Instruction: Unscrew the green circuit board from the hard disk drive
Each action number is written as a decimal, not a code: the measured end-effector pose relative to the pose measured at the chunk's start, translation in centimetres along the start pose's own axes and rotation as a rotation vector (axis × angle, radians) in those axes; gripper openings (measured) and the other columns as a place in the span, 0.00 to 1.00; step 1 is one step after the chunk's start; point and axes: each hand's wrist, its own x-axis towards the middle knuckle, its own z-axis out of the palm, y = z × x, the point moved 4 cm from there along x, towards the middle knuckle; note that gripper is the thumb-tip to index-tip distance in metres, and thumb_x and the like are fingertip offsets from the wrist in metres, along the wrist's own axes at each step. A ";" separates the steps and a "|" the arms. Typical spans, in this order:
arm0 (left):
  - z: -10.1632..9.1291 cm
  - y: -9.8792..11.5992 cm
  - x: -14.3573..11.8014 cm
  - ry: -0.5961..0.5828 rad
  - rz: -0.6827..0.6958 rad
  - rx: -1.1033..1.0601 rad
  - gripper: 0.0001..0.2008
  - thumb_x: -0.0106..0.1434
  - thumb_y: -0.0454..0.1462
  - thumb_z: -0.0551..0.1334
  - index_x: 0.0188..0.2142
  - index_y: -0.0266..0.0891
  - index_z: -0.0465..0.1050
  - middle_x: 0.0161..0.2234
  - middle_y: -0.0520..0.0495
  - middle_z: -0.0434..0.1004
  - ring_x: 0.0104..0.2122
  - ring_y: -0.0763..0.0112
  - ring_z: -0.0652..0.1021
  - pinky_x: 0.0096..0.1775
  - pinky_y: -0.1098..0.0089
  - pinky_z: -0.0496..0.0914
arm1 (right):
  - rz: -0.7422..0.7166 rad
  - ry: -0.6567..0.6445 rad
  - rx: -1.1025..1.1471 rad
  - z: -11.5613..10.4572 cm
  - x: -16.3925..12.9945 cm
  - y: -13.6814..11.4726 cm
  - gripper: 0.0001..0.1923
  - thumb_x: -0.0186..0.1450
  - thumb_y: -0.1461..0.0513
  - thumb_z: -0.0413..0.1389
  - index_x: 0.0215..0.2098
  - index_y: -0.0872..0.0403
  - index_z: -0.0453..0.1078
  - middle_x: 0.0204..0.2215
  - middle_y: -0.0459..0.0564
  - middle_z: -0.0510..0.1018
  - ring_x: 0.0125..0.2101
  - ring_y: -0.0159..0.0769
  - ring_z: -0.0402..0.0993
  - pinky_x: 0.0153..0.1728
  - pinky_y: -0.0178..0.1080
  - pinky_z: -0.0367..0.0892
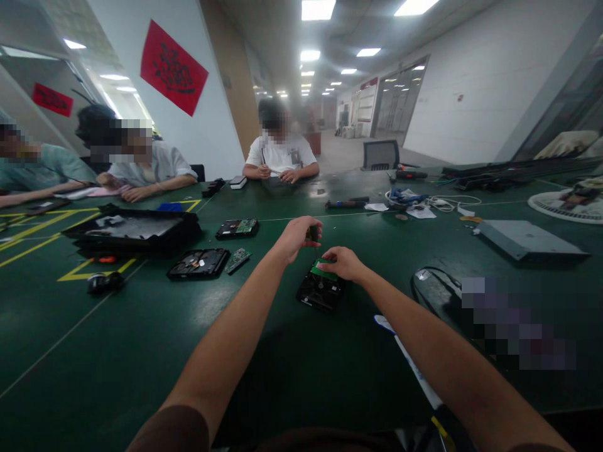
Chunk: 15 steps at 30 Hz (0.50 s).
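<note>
Both hands over a black hard drive [320, 290] mid-surface, green circuit board [324, 269] on top.

Left hand [298, 237] curled shut around a small dark object [311, 233] — too blurred to say what it is; it hangs just above and behind the drive. Right hand [343, 262] rests on the board's far edge, fingers bent down onto it, pinching or just pressing — cannot tell. Drive is a flat rectangular metal block lying flat on the dark green matte surface [141, 351]. Left of it: another opened drive [198, 263], a loose green board [238, 258], a third drive [237, 228], a shallow black tray [132, 231]. Right: flat grey metal box [527, 240], coiled white cable [438, 202]. Three people sit along the far edges, one in a white tee [281, 154].
</note>
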 end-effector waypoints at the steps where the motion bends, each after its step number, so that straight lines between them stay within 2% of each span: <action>1: 0.0 0.0 0.0 0.008 -0.003 -0.018 0.10 0.60 0.41 0.63 0.36 0.35 0.76 0.33 0.42 0.78 0.32 0.65 0.79 0.32 0.66 0.77 | -0.003 -0.003 -0.006 0.0 0.0 0.0 0.17 0.61 0.52 0.69 0.43 0.53 0.81 0.43 0.53 0.84 0.41 0.40 0.80 0.41 0.38 0.72; 6: -0.1 -0.1 0.1 0.033 -0.006 -0.025 0.09 0.60 0.40 0.62 0.36 0.36 0.74 0.34 0.42 0.79 0.33 0.63 0.80 0.33 0.65 0.77 | 0.012 -0.019 -0.020 0.0 0.1 0.0 0.17 0.61 0.51 0.68 0.43 0.52 0.81 0.43 0.52 0.84 0.42 0.40 0.80 0.40 0.37 0.72; 8: -0.4 0.2 0.2 0.048 0.025 0.088 0.09 0.59 0.41 0.61 0.34 0.36 0.75 0.35 0.42 0.79 0.33 0.64 0.79 0.30 0.69 0.74 | 0.022 -0.019 -0.017 0.0 0.1 0.0 0.17 0.61 0.50 0.68 0.43 0.52 0.81 0.43 0.51 0.84 0.42 0.40 0.80 0.40 0.37 0.72; 11: -1.0 0.7 0.2 0.087 0.047 0.313 0.11 0.61 0.41 0.60 0.31 0.37 0.78 0.35 0.42 0.79 0.29 0.69 0.76 0.22 0.74 0.65 | 0.026 -0.006 -0.012 0.1 0.1 0.0 0.17 0.60 0.51 0.69 0.43 0.52 0.81 0.43 0.51 0.84 0.41 0.39 0.80 0.40 0.37 0.72; 13: -1.2 0.9 0.1 0.068 0.001 0.361 0.12 0.62 0.43 0.61 0.32 0.38 0.79 0.35 0.42 0.79 0.25 0.70 0.75 0.19 0.74 0.61 | 0.023 -0.006 -0.012 0.1 0.0 0.0 0.17 0.61 0.51 0.69 0.43 0.52 0.81 0.43 0.52 0.84 0.41 0.39 0.80 0.40 0.37 0.72; 15: -1.2 0.8 -0.2 0.030 -0.069 0.309 0.13 0.63 0.44 0.61 0.35 0.38 0.79 0.37 0.41 0.80 0.24 0.69 0.77 0.19 0.73 0.62 | 0.019 -0.013 -0.018 0.0 0.0 0.0 0.18 0.61 0.51 0.69 0.43 0.52 0.81 0.43 0.52 0.84 0.41 0.40 0.80 0.40 0.37 0.72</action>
